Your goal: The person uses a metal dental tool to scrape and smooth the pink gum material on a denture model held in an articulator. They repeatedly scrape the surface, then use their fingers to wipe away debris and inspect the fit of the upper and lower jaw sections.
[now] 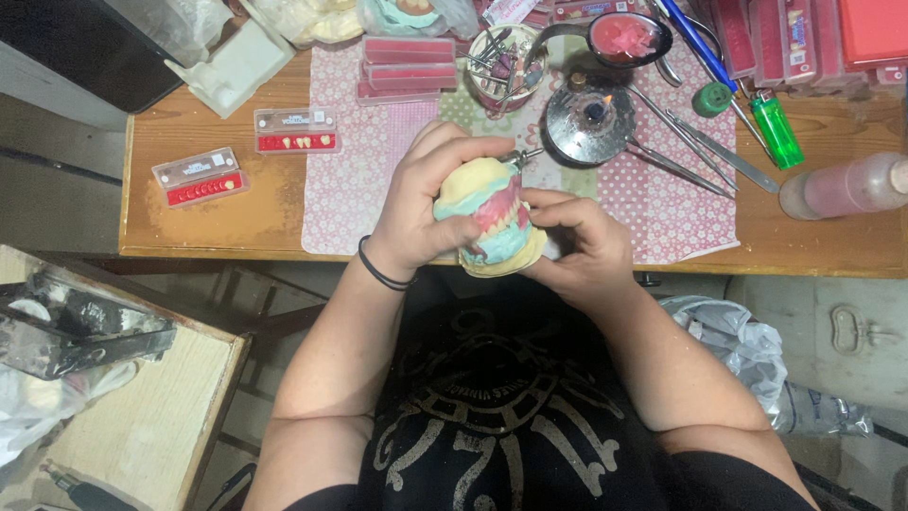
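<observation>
Together, both hands hold a dental cast just above the near edge of the surface [218,213]. Left hand [421,203] is closed around the cast [487,222] from the left, fingers curled over its yellow top, a black band on the wrist. Right hand [582,246] grips the cast from the right, fingertips pressed to its pink and teal middle; a thin metal tool tip [523,154] pokes out just above the cast. Under the hands lies a pink dotted cloth [359,180]. Just beyond the tool tip sits a small lit burner [593,118], with metal instruments [695,151] lying to its right. Behind it stands a cup of tools [503,66] and a ladle of pink wax [624,40]. Left of the cloth lie two tooth cards [246,156]. Far right are a green lighter [777,131] and a bottle [846,186] on its side.
</observation>
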